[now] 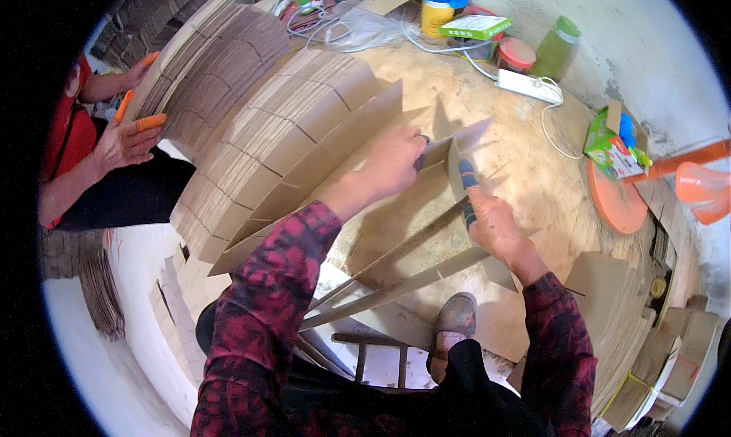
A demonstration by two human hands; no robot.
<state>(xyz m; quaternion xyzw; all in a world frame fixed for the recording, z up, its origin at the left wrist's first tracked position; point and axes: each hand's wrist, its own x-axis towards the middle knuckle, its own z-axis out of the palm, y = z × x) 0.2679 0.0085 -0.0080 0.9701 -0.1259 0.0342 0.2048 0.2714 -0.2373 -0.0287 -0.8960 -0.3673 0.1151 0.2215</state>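
Observation:
My left hand (396,159) is closed over the far part of a slotted cardboard divider, its fingertips partly hidden. Opposite it, my right hand (496,222), with dark blue covers on its fingers, grips the right side of the same partly interlocked divider (388,291). Long brown strips of the divider run from between my hands down toward my lap, and short cross pieces stand up beyond my fingers. Just left of my left hand, a large stack of slotted cardboard sheets (266,155) stands on edge on the wooden table (411,79).
At the left, a co-worker's hands (126,144) with orange finger covers hold another cardboard stack (221,64). A white power strip (529,85), a green jar (557,49) and a yellow tub (436,18) line the wall. An orange stool (617,197) and more cardboard (609,307) are at the right.

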